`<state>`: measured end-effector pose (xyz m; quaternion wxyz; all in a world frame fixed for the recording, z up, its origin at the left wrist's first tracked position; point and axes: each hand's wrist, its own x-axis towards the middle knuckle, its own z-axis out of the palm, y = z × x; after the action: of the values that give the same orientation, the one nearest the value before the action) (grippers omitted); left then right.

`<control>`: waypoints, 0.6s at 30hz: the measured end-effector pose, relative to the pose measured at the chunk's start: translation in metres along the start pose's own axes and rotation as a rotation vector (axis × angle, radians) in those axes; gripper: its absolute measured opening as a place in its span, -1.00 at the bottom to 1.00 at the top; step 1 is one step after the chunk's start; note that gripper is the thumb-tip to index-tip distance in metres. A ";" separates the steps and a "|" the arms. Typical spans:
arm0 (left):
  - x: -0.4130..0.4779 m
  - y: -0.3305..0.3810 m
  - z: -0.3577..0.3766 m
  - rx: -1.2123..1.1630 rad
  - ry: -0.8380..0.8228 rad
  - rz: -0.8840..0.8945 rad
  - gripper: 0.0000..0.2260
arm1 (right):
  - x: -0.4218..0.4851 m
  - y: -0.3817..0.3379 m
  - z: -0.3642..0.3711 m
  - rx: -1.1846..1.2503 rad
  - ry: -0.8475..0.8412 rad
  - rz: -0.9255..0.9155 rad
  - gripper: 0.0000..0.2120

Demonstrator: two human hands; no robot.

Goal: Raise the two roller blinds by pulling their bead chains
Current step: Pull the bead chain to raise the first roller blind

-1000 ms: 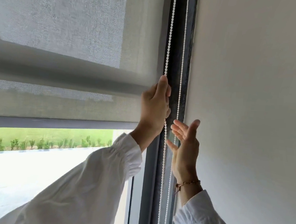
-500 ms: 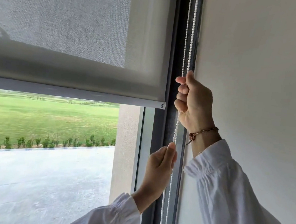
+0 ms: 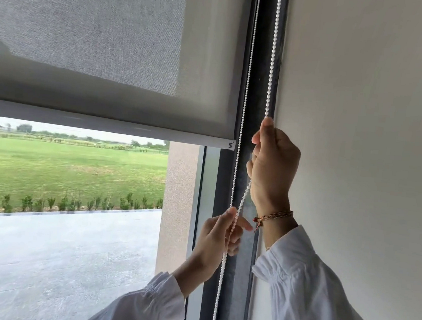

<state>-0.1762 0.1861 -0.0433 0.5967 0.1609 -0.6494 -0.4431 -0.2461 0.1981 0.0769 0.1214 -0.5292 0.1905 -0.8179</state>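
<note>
A grey mesh roller blind (image 3: 113,34) covers the upper part of the window, its bottom rail (image 3: 105,124) level with my right hand. A white bead chain (image 3: 274,50) hangs in two strands along the dark window frame beside the wall. My right hand (image 3: 273,171), with a bracelet at the wrist, is shut on the right strand, thumb up. Lower down, my left hand (image 3: 216,237) pinches the chain between thumb and fingers where the strands cross. Only one blind's rail shows.
A plain white wall (image 3: 363,123) fills the right side, close to my right arm. The dark window frame (image 3: 238,278) runs vertically between glass and wall. Outside lie a paved terrace, a low hedge and a green lawn.
The blind's bottom rail has risen, baring much more window. My right hand went up and closed on the chain, then pulled down a little. My left hand dropped from high to low.
</note>
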 end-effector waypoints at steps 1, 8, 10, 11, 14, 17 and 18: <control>0.004 0.003 -0.002 -0.010 -0.001 -0.006 -0.58 | -0.004 0.003 -0.003 -0.022 0.011 -0.003 -0.59; 0.058 0.081 0.003 -0.187 0.018 0.087 -0.63 | -0.042 0.023 -0.019 -0.079 0.017 -0.017 -0.63; 0.069 0.104 0.009 -0.222 -0.013 0.100 -0.67 | -0.044 0.027 -0.019 -0.058 0.006 0.020 -0.66; 0.073 0.113 0.013 -0.232 -0.033 0.101 -0.68 | -0.043 0.029 -0.019 -0.064 0.008 0.027 -0.65; 0.081 0.134 0.025 -0.254 -0.076 0.090 -0.71 | -0.041 0.030 -0.020 -0.080 0.030 0.044 -0.63; 0.085 0.141 0.033 -0.227 -0.050 0.075 -0.79 | -0.040 0.030 -0.020 -0.084 0.049 0.054 -0.61; 0.086 0.141 0.034 -0.213 -0.036 0.075 -0.80 | -0.040 0.030 -0.020 -0.087 0.051 0.056 -0.61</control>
<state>-0.1830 0.2135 0.1229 0.6147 0.0642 -0.6150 -0.4897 -0.2481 0.1908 0.0233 0.1163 -0.5074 0.2440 -0.8183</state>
